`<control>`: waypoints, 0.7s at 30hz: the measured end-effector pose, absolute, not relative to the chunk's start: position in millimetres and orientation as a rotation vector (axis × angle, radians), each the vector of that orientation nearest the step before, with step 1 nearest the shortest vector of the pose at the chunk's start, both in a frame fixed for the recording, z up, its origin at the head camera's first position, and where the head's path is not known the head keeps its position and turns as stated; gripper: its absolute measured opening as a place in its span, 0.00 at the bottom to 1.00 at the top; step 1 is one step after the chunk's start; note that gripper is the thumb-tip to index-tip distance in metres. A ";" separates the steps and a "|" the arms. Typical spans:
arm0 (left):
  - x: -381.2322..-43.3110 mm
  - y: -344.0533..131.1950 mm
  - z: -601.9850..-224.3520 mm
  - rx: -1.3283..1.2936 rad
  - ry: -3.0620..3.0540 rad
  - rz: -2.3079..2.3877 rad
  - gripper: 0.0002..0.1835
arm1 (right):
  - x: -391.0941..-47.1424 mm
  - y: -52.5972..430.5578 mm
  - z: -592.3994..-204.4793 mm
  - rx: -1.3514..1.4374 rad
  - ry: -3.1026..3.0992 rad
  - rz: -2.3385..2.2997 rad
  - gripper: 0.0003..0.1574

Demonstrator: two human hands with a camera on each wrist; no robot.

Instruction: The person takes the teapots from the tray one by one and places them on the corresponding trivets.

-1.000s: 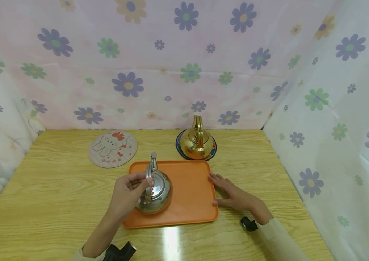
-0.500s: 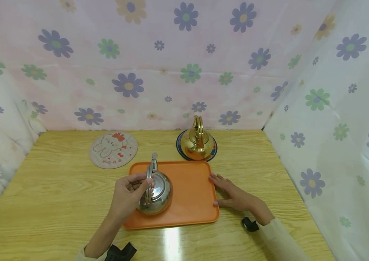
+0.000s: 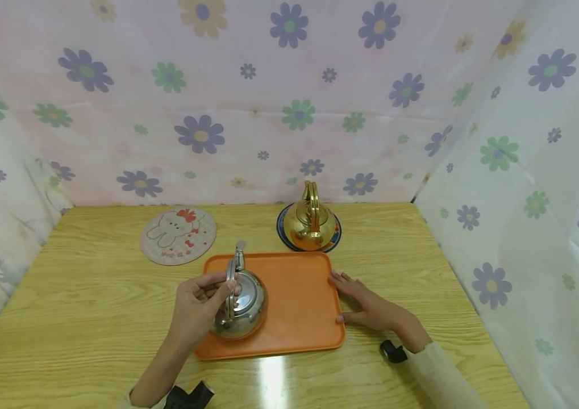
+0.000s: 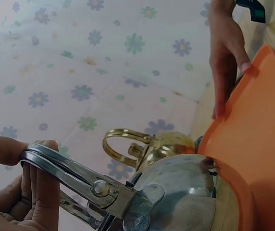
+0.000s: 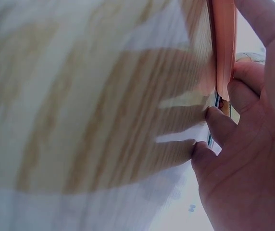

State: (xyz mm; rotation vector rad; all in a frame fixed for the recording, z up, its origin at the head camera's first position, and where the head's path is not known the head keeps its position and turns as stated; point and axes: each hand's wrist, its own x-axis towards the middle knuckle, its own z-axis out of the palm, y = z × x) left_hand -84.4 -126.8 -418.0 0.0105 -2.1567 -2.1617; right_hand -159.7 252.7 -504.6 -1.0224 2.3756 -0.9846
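Note:
My left hand (image 3: 194, 307) pinches the upright handle of a silver teapot (image 3: 252, 315) between thumb and fingers. The teapot stands upright over the left half of an orange tray (image 3: 302, 318), its spout pointing to the back; whether its base touches the tray I cannot tell. In the left wrist view, fingers curl around the metal handle (image 4: 75, 173). At the tray's right edge rests my right hand (image 3: 371, 309), its fingertips and thumb against the rim. The right wrist view shows these fingers fairly straight, touching the tray's side (image 5: 224, 53).
Behind the tray, a gold teapot (image 3: 302, 234) sits on a blue patterned plate (image 3: 281, 230). A round pink mat (image 3: 176, 250) with a rabbit picture lies at the back left of the wooden table (image 3: 84, 295). Flowered cloth (image 3: 248, 125) hangs behind and at both sides.
The silver teapot, held by my left hand, has shifted slightly left. My right hand keeps its place at the tray's right edge.

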 end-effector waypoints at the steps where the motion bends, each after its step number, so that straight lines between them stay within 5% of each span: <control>1: -84.3 -126.7 -417.3 0.023 -2.157 -2.160 0.13 | -159.7 253.0 -504.9 -1.023 2.377 -0.988 0.54; 21: -87.1 -138.3 -407.4 -0.155 -2.058 -2.193 0.13 | -159.6 253.8 -503.9 -0.998 2.357 -1.003 0.54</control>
